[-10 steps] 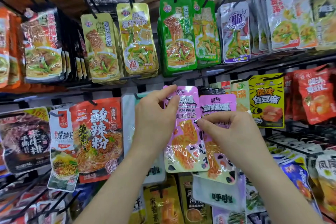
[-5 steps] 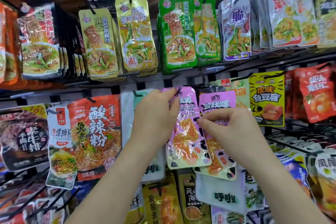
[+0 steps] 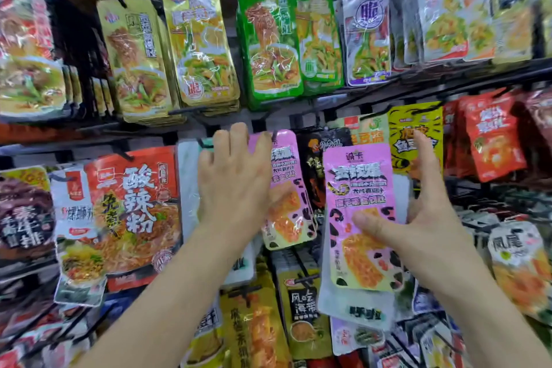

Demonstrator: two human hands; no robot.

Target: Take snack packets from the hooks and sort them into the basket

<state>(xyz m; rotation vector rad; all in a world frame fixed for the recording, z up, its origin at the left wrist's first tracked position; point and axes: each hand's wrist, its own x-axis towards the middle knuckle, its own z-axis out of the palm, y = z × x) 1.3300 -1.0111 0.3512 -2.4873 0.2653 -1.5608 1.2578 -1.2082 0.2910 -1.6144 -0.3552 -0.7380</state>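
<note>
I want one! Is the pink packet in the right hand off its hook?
Off: the right hand holds the pink packet, its top hanging from nothing.

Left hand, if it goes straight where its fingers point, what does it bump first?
The left hand points upward: likely the black rack bar just above, then the green packets. Depth is unclear.

The left hand (image 3: 236,188) and right hand (image 3: 430,218) are bare, on equally bare forearms (image 3: 179,293).
</note>
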